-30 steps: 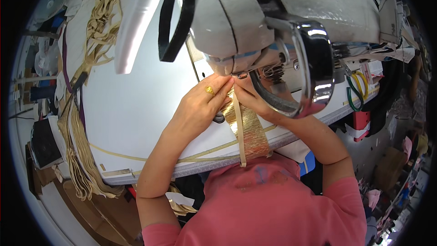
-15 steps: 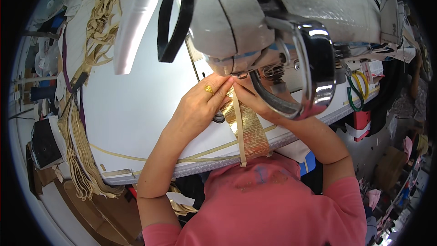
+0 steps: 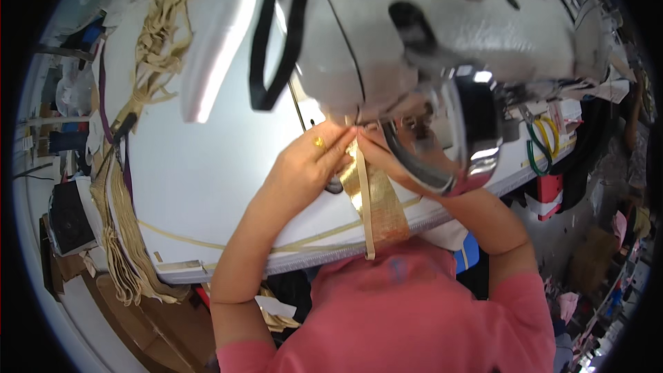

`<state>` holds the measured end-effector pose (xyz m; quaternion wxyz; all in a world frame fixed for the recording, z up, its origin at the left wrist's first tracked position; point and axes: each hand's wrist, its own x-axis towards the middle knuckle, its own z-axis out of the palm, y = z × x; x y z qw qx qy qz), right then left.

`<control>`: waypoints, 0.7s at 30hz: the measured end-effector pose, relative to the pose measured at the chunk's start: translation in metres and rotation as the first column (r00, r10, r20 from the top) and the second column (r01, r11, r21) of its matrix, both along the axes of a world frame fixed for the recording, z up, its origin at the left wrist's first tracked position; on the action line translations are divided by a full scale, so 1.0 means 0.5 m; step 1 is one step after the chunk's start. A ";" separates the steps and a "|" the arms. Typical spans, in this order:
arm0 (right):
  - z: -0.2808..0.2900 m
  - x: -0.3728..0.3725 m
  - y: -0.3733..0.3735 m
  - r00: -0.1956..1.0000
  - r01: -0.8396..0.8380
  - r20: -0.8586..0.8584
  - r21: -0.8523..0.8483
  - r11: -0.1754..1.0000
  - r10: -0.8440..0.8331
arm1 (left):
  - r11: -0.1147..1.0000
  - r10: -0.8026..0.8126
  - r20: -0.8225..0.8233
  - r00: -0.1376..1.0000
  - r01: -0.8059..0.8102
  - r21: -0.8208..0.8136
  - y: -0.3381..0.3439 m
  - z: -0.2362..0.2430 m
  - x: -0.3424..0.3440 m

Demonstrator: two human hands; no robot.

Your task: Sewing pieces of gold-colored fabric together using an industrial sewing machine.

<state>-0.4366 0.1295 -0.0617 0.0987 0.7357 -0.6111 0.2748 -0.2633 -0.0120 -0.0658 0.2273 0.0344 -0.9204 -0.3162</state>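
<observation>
A strip of shiny gold fabric [image 3: 389,211] runs from under the sewing machine [image 3: 331,41] over the table's near edge to my shirt. A narrow beige tape [image 3: 367,207] lies lengthwise on it, its loose end hanging past the edge. My left hand [image 3: 304,164], with a gold ring, has its fingers pressed together on the upper end of the fabric, just below the machine's head. From the other side my right hand [image 3: 381,157] pinches the same end, thumb and fingertips meeting the left ones. The chrome ring-shaped part [image 3: 478,131] partly covers my right hand; the needle area is hidden.
Bundles of beige strips [image 3: 128,235] hang off the table's left side, with more tangled strips [image 3: 162,41] behind. A black strap [image 3: 293,34] hangs beside the machine. Green- and yellow-handled scissors [image 3: 539,145] lie at the right. The white table [image 3: 200,179] has a bare left part.
The whole view has shifted slightly, with the machine sitting a little lower in it and blurred. My hands keep the same grip at the fabric's upper end.
</observation>
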 end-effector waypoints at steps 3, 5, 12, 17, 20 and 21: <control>-0.044 0.014 0.014 0.887 -0.080 0.446 0.398 0.914 -0.117 | 0.982 -0.057 -0.040 0.998 0.049 -0.180 -0.016 -0.050 0.007; -0.067 -0.001 0.014 0.981 -0.100 0.176 0.139 0.985 0.075 | 0.976 -0.033 -0.081 0.996 0.015 -0.215 0.003 -0.011 -0.001; -0.048 0.006 -0.002 0.890 0.032 0.455 -0.043 0.999 -0.009 | 0.969 0.014 0.013 1.000 -0.011 -0.247 -0.003 0.014 0.003; -0.034 -0.024 0.012 0.851 0.189 0.492 0.042 0.981 -0.185 | 0.986 -0.005 -0.013 1.000 0.003 -0.167 -0.015 0.012 -0.003; -0.043 -0.041 0.014 0.890 0.198 0.410 0.043 0.979 -0.198 | 0.976 -0.012 -0.048 0.999 0.001 -0.217 -0.022 0.005 -0.003; -0.051 -0.044 0.017 0.831 0.193 0.519 0.071 0.979 -0.202 | 0.979 -0.005 -0.050 0.999 -0.006 -0.206 -0.022 0.003 -0.004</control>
